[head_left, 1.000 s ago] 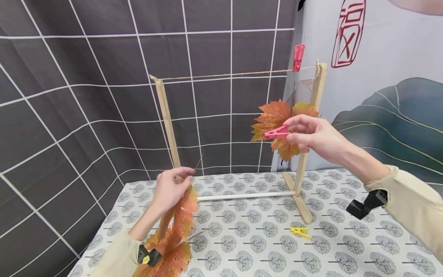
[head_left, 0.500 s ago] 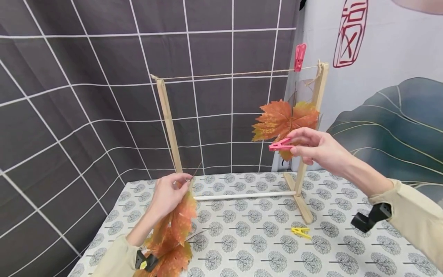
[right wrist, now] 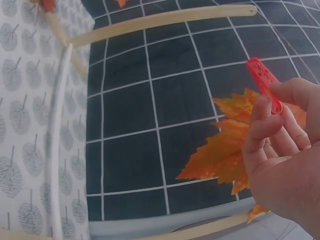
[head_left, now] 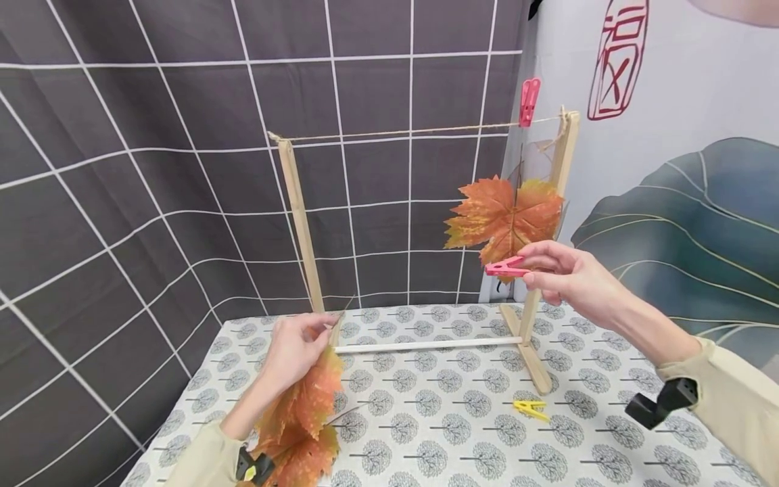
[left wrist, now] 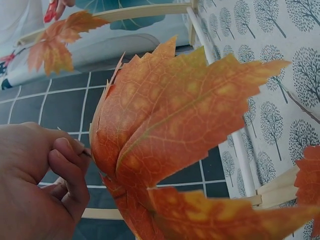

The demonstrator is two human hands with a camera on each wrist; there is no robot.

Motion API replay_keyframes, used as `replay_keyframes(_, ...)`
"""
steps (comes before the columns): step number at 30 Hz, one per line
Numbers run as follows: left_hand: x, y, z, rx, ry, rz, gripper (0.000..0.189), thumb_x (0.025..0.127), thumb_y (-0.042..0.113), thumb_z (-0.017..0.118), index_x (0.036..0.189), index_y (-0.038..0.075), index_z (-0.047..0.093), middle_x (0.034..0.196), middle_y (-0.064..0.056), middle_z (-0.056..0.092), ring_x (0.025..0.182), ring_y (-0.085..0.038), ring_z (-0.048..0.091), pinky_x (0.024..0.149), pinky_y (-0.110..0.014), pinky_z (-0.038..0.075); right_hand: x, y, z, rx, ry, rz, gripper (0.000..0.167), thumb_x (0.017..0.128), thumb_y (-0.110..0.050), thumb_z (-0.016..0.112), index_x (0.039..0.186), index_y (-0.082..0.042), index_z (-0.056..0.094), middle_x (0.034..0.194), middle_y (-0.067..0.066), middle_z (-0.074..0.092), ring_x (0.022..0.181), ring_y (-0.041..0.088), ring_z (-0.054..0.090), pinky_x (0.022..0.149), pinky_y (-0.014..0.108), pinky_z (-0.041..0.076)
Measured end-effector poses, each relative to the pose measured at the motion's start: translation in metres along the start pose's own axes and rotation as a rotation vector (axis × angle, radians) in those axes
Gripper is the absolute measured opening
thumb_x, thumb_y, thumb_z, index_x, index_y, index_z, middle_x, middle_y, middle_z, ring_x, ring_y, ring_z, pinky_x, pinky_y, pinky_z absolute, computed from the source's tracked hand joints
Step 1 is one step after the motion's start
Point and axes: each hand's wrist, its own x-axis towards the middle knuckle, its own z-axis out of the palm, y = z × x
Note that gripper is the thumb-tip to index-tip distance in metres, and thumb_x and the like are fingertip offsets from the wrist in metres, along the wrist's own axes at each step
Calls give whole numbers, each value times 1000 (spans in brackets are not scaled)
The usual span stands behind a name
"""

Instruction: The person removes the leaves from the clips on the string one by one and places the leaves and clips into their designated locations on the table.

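Left hand (head_left: 295, 352) low, right hand (head_left: 572, 276) higher, both in a pinch

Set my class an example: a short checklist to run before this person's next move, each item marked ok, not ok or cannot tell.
1. Left hand pinches a leaf by its stem: ok.
2. Right hand holds a pink clothespin: ok.
3. Other pink clothespin is on the string, a leaf hanging below: ok.
4. Held leaf is up at the string: not ok, well below.
5. Yellow clothespin lies on the table: ok.
6. String's knots are tight: cannot tell.
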Motion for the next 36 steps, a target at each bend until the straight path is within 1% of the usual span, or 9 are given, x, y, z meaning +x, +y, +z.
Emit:
replay_keyframes(2, -1, 0, 0, -5, -4, 7, 26, 78, -10, 71, 100, 4, 78, 71, 2, 68, 47, -4, 47, 42, -23, 37, -3, 3, -1, 17, -5, -6, 30, 95, -4, 66, 123, -11, 56, 112, 1, 71, 67, 17, 51, 55, 28, 44)
replay_keyframes(5, -4, 0, 0, 0, -9, 5, 26, 79, -9, 72, 100, 4, 78, 73, 2, 69, 50, -4, 47, 44, -23, 38, -7, 9, -1, 13, -1, -9, 30, 96, -4, 65, 123, -11, 55, 116, -2, 70, 68, 17, 53, 56, 27, 45)
replay_keyframes(9, -7, -1, 1, 0, -31, -13, 26, 79, -9, 73, 101, 5, 78, 72, 2, 68, 48, -3, 44, 42, -23, 37, -12, 20, -1, 4, 17, -1, 30, 96, -3, 65, 123, -13, 55, 116, -5, 70, 79, 16, 57, 56, 27, 46)
replay_keyframes(12, -9, -2, 1, 2, -47, -22, 26, 79, -9, 72, 100, 5, 78, 71, 2, 68, 48, -3, 44, 42, -23, 37, -16, 28, -2, 36, 19, -2, 31, 96, -1, 63, 123, -15, 57, 115, -5, 70, 82, 16, 59, 56, 26, 46)
replay_keyframes(19, -14, -6, 1, 47, -78, -46, 26, 80, -8, 72, 101, 7, 78, 77, 1, 71, 58, -7, 53, 51, -24, 45, -24, 42, -3, 143, -13, -48, 33, 95, 7, 60, 120, -14, 60, 114, -2, 72, 78, 15, 63, 54, 25, 45)
replay_keyframes(22, -16, -7, 1, 51, -96, -80, 26, 81, -6, 72, 103, 8, 78, 79, 1, 71, 60, -8, 54, 52, -25, 46, -27, 46, -3, 119, -7, -35, 33, 95, 6, 61, 121, -15, 60, 114, -3, 72, 72, 15, 61, 54, 26, 45)
replay_keyframes(28, -20, -10, -2, 58, -117, -123, 25, 83, -3, 74, 104, 8, 78, 79, 1, 70, 58, -9, 51, 47, -25, 42, -34, 51, -3, -26, 37, 60, 32, 96, -7, 67, 123, -19, 57, 111, -6, 72, 58, 19, 49, 54, 29, 44)
replay_keyframes(31, -22, -11, -3, 71, -120, -126, 23, 84, -1, 74, 104, 9, 78, 80, -1, 71, 60, -10, 52, 48, -26, 43, -38, 54, -3, -44, 38, 85, 31, 95, -9, 68, 123, -19, 57, 106, -4, 72, 58, 21, 49, 53, 31, 42)
replay_keyframes(36, -25, -14, -2, 108, -113, -111, 24, 82, 0, 76, 103, 10, 79, 83, -1, 71, 67, -11, 55, 55, -27, 46, -43, 60, -3, -16, 25, 93, 29, 96, -6, 65, 121, -19, 58, 105, -2, 73, 57, 19, 48, 52, 32, 40)
